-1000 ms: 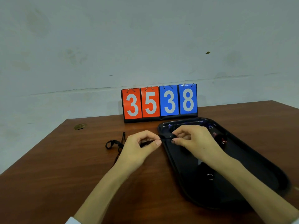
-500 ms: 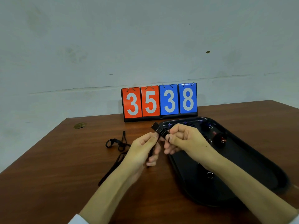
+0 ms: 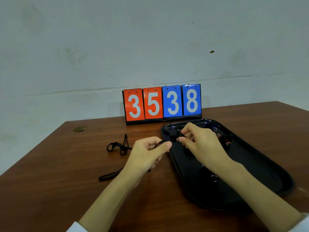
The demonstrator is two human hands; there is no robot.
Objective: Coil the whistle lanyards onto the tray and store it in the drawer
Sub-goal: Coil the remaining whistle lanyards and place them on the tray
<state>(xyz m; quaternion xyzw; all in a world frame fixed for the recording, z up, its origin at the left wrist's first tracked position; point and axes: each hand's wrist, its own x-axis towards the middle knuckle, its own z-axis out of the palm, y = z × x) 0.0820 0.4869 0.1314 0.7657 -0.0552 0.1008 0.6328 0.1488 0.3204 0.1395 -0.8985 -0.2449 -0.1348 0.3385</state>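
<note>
Table [image 3: 50,190] left of the tray [image 3: 260,164]: room to pass along the left edge and the near-left corner, approach open from the front. Obstacles there: a loose lanyard [image 3: 119,147] bunched mid-table, and the tail of the lanyard [image 3: 109,176] trailing out from under the left hand [image 3: 147,156]. The back is blocked by the scoreboard [image 3: 162,104], just behind the tray's far end, with the wall close behind it. Both hands meet at the tray's far-left rim. The right hand [image 3: 200,144] and forearm cross the tray's left half. The tray's right half is reachable from the right, where a small red item [image 3: 226,141] and a ring [image 3: 213,178] lie inside.
</note>
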